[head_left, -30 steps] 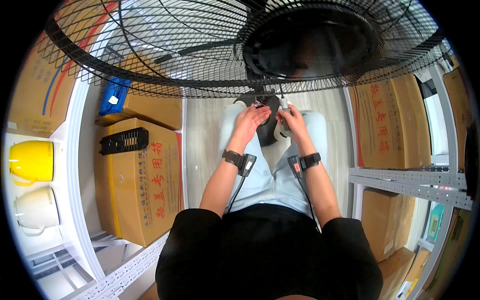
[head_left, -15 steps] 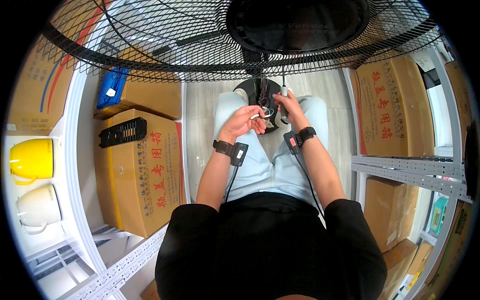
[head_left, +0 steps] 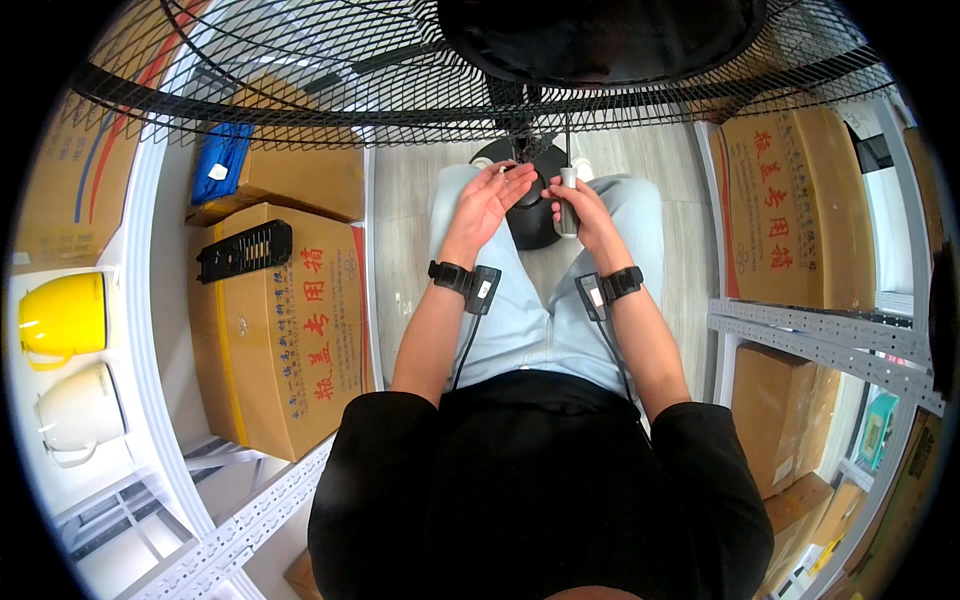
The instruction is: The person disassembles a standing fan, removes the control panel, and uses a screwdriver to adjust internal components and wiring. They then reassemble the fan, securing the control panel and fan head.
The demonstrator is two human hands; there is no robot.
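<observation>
A big black fan fills the top of the view, with its wire grille and round motor housing. Its thin pole runs down to a black round base resting on my lap. My left hand has its fingertips curled on the top edge of that base, beside the pole. My right hand grips a screwdriver with a pale grey handle, held upright with its shaft pointing up along the pole. Both wrists wear black bands with small boxes and cables.
Cardboard boxes stand at my left, with a black slotted plastic part on top and a blue item behind. A yellow mug and a white mug sit on a white shelf. More boxes and a grey metal rail stand right.
The fan head has slid up and closer in the view. My hands stay together at the base; the right hand now holds the screwdriver upright against the pole.
</observation>
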